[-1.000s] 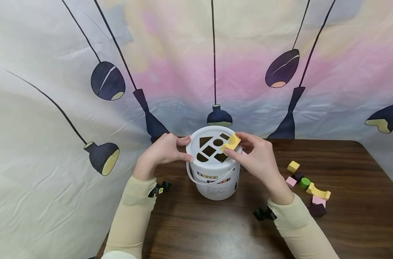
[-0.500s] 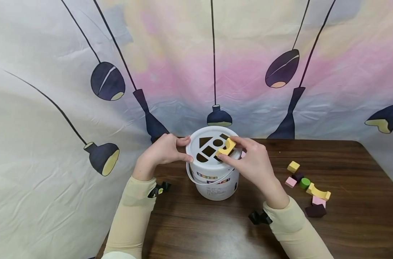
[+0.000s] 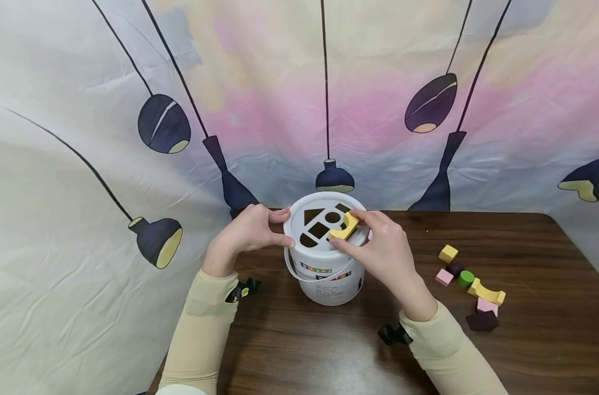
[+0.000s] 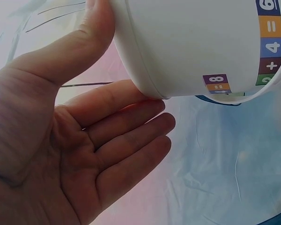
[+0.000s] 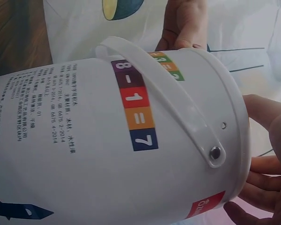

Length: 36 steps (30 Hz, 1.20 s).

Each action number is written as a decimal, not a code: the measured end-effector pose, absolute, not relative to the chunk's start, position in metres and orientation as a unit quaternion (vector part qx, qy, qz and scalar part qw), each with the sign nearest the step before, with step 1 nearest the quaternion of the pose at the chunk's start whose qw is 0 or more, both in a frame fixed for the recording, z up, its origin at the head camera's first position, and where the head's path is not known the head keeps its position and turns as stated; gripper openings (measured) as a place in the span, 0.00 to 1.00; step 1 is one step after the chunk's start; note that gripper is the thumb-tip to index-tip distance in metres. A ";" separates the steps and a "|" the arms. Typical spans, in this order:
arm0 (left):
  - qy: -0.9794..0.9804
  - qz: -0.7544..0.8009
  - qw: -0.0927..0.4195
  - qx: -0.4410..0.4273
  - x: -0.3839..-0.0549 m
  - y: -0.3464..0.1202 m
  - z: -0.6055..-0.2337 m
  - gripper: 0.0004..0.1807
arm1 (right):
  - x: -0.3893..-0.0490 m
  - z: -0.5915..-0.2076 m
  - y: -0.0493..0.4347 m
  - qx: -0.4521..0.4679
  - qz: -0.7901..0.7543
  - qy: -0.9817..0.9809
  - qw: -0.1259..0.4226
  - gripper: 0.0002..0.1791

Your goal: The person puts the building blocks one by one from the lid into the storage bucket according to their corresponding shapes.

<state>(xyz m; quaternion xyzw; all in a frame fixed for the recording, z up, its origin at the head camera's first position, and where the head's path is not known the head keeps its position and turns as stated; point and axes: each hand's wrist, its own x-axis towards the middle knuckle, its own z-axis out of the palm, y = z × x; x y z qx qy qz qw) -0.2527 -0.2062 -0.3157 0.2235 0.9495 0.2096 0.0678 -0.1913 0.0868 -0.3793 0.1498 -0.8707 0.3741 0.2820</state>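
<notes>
A white bucket (image 3: 331, 291) stands upright on the table, topped by a white lid (image 3: 324, 196) with several shaped holes. At the lid's left edge my left hand (image 3: 250, 227) rests its thumb and a finger on the rim; in the left wrist view its fingers (image 4: 131, 164) are extended. My right hand (image 3: 385, 247) pinches a yellow block with a curved notch (image 3: 348, 227) between thumb and fingers, low over the lid's right part. Whether the block touches the lid cannot be told. In the right wrist view the bucket wall (image 5: 98, 159) hides this block.
Right of the bucket, several loose blocks lie on the brown table (image 3: 536, 351): a yellow cube (image 3: 448, 253), a green cylinder (image 3: 466, 278), a yellow arch (image 3: 488, 293), and pink and dark pieces. The bucket's handle (image 5: 178, 108) hangs down in front. A printed cloth (image 3: 280, 82) hangs behind.
My right hand has moved left and slightly toward me with the notched yellow block, from the lid's right edge farther in over its holes. The left hand and bucket have stayed put.
</notes>
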 end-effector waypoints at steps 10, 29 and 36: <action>0.948 0.216 0.068 0.222 -0.254 -0.207 -0.315 0.45 | -0.192 -0.381 0.083 0.147 0.347 -0.877 0.300 0.39; 0.948 0.210 0.070 0.228 -0.254 -0.206 -0.316 0.45 | -0.188 -0.385 0.084 0.147 0.332 -0.876 0.317 0.40; 0.948 0.216 0.072 0.223 -0.253 -0.207 -0.317 0.45 | -0.189 -0.387 0.083 0.147 0.335 -0.874 0.319 0.39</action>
